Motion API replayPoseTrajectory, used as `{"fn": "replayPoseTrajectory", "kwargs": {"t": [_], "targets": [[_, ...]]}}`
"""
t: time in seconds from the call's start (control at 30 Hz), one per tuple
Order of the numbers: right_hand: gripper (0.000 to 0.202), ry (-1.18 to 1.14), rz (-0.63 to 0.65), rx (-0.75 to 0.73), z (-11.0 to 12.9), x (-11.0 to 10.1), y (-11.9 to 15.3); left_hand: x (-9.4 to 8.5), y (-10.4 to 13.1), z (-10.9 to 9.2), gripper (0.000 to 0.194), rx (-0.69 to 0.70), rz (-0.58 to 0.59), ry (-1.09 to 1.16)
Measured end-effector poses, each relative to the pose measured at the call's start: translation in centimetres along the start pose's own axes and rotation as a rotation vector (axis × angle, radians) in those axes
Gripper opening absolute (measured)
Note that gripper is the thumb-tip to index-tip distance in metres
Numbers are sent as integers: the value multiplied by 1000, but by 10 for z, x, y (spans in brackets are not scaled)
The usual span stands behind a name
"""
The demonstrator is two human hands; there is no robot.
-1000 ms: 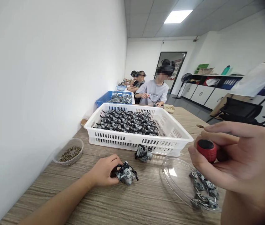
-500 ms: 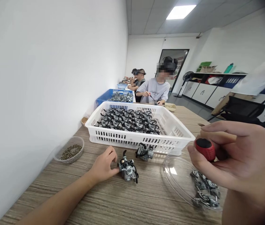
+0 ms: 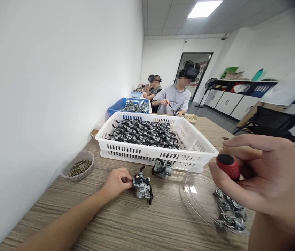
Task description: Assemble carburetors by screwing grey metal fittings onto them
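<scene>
A carburetor [image 3: 142, 190] with black hoses and a small brass-coloured part on top stands on the wooden table. My left hand [image 3: 118, 181] is closed at its left side, thumb and fingertips pinching the edge there. Raised at the right, close to the camera, my right hand [image 3: 264, 174] wraps round a screwdriver [image 3: 229, 167] with a red grip and black end; its shaft is hidden. A second carburetor [image 3: 161, 168] sits just behind the first, against the white crate [image 3: 147, 152]. Below my right hand, a clear round tub [image 3: 196, 205] holds several metal parts.
Rows of carburetors [image 3: 142, 134] fill much of the white crate. A clear bowl of small brass screws [image 3: 80, 168] stands by the wall. Behind are a blue crate [image 3: 116, 106] of metal parts and a seated co-worker [image 3: 175, 97] with a tool, beside a small tray [image 3: 191, 119].
The carburetor has turned slightly under my left hand, whose fingers are now curled more tightly at its edge. My right hand keeps the screwdriver raised. The view has shifted a little.
</scene>
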State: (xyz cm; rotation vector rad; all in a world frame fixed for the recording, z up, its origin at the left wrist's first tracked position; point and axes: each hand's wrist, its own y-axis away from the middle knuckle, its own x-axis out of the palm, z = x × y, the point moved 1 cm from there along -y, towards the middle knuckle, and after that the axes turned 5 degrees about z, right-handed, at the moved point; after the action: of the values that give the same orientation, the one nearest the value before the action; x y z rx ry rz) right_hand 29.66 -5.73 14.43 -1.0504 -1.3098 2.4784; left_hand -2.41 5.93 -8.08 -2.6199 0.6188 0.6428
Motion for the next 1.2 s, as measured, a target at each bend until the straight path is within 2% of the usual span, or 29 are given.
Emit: {"fn": "replayPoseTrajectory", "kwargs": {"t": [0.1, 0.2, 0.33, 0.43, 0.6, 0.83, 1.03, 1.2], "targets": [[52, 54, 78, -98, -1, 0, -1, 0, -1, 1, 8, -35, 17, 31], [49, 115, 103, -99, -4, 2, 1, -2, -2, 1, 12, -56, 51, 47], [31, 270, 161, -128, -5, 7, 1, -6, -2, -3, 14, -67, 118, 47], [24, 322, 259, -199, -6, 12, -1, -8, -2, -6, 14, -71, 137, 33], [27, 273, 427, -233, -10, 20, -1, -8, -1, -7, 13, -77, 137, 17], [25, 254, 442, -234, -8, 23, -2, -9, -1, -5, 7, -65, 186, 5], [31, 262, 522, -190, -15, 26, 4, -10, 0, -8, 11, -39, 191, -51], [31, 265, 528, -176, -17, 26, 4, -10, 0, -11, 11, 19, 187, -88]]}}
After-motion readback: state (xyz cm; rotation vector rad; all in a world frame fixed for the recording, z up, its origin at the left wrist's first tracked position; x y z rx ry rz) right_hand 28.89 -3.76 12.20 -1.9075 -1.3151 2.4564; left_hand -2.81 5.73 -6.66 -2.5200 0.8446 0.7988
